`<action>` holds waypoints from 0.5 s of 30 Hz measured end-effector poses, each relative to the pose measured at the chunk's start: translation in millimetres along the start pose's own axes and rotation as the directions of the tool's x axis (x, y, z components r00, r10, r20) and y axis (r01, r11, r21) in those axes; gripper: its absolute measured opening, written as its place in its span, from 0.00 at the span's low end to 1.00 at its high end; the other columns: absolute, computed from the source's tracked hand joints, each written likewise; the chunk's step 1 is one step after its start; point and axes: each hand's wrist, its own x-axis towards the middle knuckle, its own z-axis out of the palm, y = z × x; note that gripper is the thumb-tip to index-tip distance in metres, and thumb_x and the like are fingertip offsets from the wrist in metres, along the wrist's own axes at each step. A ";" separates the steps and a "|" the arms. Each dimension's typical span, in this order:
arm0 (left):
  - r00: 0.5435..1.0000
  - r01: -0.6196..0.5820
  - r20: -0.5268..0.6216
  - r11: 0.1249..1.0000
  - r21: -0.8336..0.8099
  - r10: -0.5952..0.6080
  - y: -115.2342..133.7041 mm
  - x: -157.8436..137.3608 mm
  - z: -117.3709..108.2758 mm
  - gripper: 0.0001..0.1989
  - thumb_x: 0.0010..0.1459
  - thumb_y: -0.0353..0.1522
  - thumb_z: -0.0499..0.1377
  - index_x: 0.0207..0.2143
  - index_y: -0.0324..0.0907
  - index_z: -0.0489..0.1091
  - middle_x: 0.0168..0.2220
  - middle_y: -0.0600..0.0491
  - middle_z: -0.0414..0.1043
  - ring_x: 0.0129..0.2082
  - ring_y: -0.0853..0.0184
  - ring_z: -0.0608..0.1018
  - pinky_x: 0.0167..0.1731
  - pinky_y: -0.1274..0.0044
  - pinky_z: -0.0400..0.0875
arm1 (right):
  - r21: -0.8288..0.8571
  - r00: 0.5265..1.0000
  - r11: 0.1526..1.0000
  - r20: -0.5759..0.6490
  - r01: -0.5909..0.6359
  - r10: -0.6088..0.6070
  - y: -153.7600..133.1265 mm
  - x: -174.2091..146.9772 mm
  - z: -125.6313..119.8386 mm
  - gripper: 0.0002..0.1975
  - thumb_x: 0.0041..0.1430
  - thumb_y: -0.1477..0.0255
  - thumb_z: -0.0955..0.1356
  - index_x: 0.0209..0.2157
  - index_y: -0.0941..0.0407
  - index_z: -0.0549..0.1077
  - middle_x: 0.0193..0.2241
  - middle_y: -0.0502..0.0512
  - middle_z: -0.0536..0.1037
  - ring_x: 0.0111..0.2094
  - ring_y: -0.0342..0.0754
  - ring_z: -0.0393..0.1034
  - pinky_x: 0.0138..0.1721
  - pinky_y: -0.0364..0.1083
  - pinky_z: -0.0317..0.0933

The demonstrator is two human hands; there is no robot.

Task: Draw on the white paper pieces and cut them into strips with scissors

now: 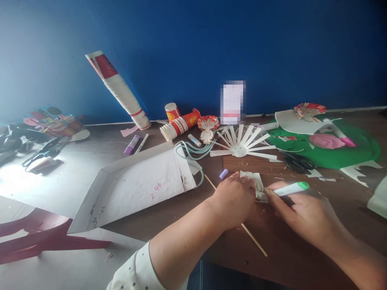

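My right hand (298, 209) is closed round a white marker (288, 189) with a green end pointing up to the right. The marker's writing tip is hidden by my fingers, close to a small piece of white paper (262, 195) on the brown table. My left hand (237, 197) presses that paper down, its fingers bent together over it and partly hidden. A thin wooden stick (255, 240) lies on the table and passes under my left hand. Just beyond the hands sits a white paper cutout (239, 150) with strips fanning out from a round centre.
An open cardboard box lid (130, 189) lies left of my hands. Behind it are a leaning cup stack (127, 96), red paper cups (183, 124) and a purple glue stick (132, 144). Black scissors (299, 162) and green paper (359, 151) lie to the right. A purple cap (223, 174) is nearby.
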 end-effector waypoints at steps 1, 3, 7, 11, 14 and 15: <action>1.000 -0.001 0.005 1.000 0.002 0.001 -0.1 0.0 0.3 0.21 0.65 0.28 0.54 0.59 0.28 0.68 0.60 0.38 0.72 0.61 0.60 0.72 0.69 0.68 0.55 | 0.000 1.000 1.000 -0.001 0.000 0.000 0.8 -0.5 0.1 0.15 0.70 0.61 0.63 0.31 0.49 0.76 0.22 0.48 0.80 0.22 0.49 0.76 0.28 0.46 0.66; 1.000 -0.004 0.006 1.000 0.002 0.004 -0.1 0.1 0.2 0.20 0.65 0.28 0.55 0.57 0.29 0.69 0.60 0.39 0.72 0.61 0.60 0.73 0.68 0.68 0.55 | 0.002 1.000 1.000 -0.002 0.008 -0.008 1.7 -1.1 0.2 0.15 0.69 0.61 0.63 0.31 0.49 0.76 0.23 0.48 0.81 0.23 0.49 0.77 0.28 0.47 0.66; 1.000 -0.001 -0.021 1.000 -0.012 0.001 -0.1 0.2 -0.5 0.18 0.65 0.28 0.54 0.54 0.32 0.72 0.59 0.40 0.73 0.60 0.60 0.74 0.67 0.68 0.57 | -0.011 1.000 1.000 -0.008 0.015 -0.015 1.9 -0.7 0.2 0.15 0.69 0.62 0.63 0.31 0.49 0.76 0.23 0.47 0.81 0.23 0.50 0.77 0.27 0.46 0.66; 1.000 -0.001 -0.003 1.000 -0.016 0.001 0.0 0.5 -0.9 0.19 0.64 0.28 0.56 0.56 0.30 0.71 0.60 0.39 0.72 0.60 0.60 0.73 0.68 0.68 0.56 | -0.011 1.000 1.000 -0.009 0.009 -0.009 3.9 -2.6 1.8 0.15 0.69 0.61 0.63 0.31 0.49 0.76 0.24 0.47 0.82 0.24 0.50 0.78 0.27 0.46 0.66; 1.000 0.000 0.001 1.000 -0.017 0.000 0.0 0.7 -0.9 0.18 0.64 0.28 0.55 0.55 0.32 0.72 0.60 0.40 0.72 0.60 0.60 0.73 0.68 0.68 0.57 | -0.013 1.000 1.000 -0.007 -0.024 0.024 6.6 -5.9 3.2 0.15 0.69 0.60 0.64 0.33 0.49 0.77 0.26 0.47 0.83 0.25 0.50 0.79 0.27 0.46 0.67; 1.000 -0.001 -0.001 1.000 -0.014 0.001 -0.1 0.7 -0.7 0.17 0.64 0.27 0.55 0.54 0.33 0.72 0.60 0.41 0.73 0.60 0.60 0.73 0.68 0.68 0.57 | -0.012 1.000 0.999 0.000 -0.030 0.030 7.3 -6.9 3.5 0.15 0.69 0.60 0.64 0.33 0.49 0.78 0.27 0.48 0.83 0.26 0.51 0.80 0.28 0.46 0.67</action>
